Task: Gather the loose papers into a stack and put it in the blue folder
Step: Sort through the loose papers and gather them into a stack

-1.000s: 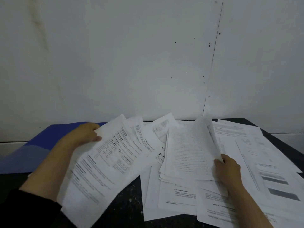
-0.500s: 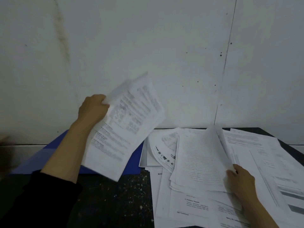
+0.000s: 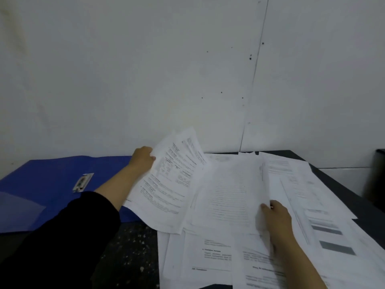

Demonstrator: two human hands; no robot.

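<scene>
The desk (image 3: pixel 133 247) is running back to a white wall (image 3: pixel 145 69), and its dark speckled top is lying bare only in a strip at the near middle, between the blue folder (image 3: pixel 52 184) and the loose papers (image 3: pixel 312 205). The papers are covering the right half out to the far right edge and overhanging the near edge. The folder is lying open and flat at the left against the wall, with a small label (image 3: pixel 83 182) on it and no sheets inside; its right part is sitting under the held sheets. The left hand (image 3: pixel 142 158) is gripping a few printed sheets (image 3: pixel 173 184) by their left edge, now lowered onto the pile's left side, where half a second ago they were raised in front of the wall. The right hand (image 3: pixel 275 215) is pinching the right edge of a gathered stack (image 3: pixel 227 197), as before.
</scene>
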